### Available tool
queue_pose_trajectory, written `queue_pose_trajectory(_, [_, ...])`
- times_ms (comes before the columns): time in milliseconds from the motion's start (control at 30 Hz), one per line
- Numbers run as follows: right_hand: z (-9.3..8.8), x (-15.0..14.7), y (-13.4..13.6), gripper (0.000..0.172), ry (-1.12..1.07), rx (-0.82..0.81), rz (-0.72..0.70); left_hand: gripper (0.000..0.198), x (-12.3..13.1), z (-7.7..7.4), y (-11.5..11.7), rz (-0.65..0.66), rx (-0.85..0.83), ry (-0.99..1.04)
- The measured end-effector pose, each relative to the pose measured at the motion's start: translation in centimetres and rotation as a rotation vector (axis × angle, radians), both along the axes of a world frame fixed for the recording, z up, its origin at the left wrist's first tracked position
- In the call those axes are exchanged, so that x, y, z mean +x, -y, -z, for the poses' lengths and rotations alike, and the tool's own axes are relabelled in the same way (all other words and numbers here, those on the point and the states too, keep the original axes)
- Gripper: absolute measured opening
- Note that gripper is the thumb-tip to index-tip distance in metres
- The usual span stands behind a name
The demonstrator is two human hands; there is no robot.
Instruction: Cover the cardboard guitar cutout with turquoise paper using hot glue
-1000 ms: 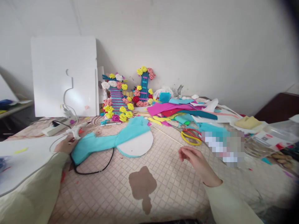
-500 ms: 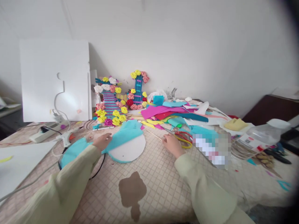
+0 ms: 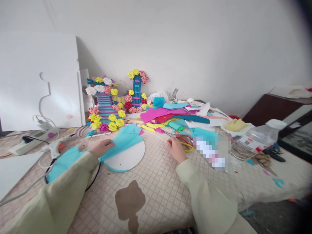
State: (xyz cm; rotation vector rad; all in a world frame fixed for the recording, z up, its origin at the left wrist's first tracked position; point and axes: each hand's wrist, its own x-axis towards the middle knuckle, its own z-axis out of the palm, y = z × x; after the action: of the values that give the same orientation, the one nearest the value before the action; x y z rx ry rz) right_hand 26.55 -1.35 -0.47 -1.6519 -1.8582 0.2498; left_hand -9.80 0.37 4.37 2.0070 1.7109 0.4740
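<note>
My left hand (image 3: 102, 147) is closed at the left edge of a white disc (image 3: 126, 156), its fingertips on the turquoise crepe paper (image 3: 125, 139) that covers the disc's upper part. The thumb is mostly hidden. To the right, my right hand (image 3: 176, 150) is pinched around the end of a thin wooden stick (image 3: 161, 139), which is faint against the cloth. Just beyond that hand lie scissors with red and yellow handles (image 3: 187, 147). Another turquoise piece (image 3: 64, 164) lies left of my left forearm, near a white glue gun (image 3: 54, 148).
Two stick frames with paper flowers (image 3: 107, 107) (image 3: 137, 91) stand against the wall. Coloured paper (image 3: 165, 114) is heaped at the back. A plastic bottle (image 3: 259, 138) stands right. A power strip (image 3: 31, 141) and white board (image 3: 39, 84) are left. A brown stain (image 3: 130, 200) marks the cloth.
The whole view has shifted, so most things appear further left. My left hand has come slightly closer to the disc. My right hand stays beside the scissors.
</note>
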Motion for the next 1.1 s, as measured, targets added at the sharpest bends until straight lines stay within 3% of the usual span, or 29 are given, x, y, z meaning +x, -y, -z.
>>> queue_pose_trajectory(233, [-2.1,-0.1,-1.0,0.018,-0.180,0.093,-0.146,0.019,2.1,-0.4,5.7,0.229,0.121,0.077])
queue_pose_trajectory(467, [-5.3,-4.4,-4.3,0.013,-0.161,0.082,-0.479,0.017,2.8,0.0,8.7,0.383,0.208,0.004])
queue_pose_trajectory(667, [-4.0,-9.2,-7.2,0.012,-0.084,0.009,-0.686,0.032,2.7,-0.8,7.5,0.268,0.339,-0.070])
queue_pose_trajectory(833, [-2.2,-11.0,-8.2,0.019,-0.049,0.014,-0.762,0.040,3.9,0.4,4.8,0.167,0.342,-0.223])
queue_pose_trajectory(1100, [-1.0,-10.0,-8.5,0.025,-0.022,0.094,-0.672,0.036,5.2,1.9,3.9,0.101,0.251,-0.408])
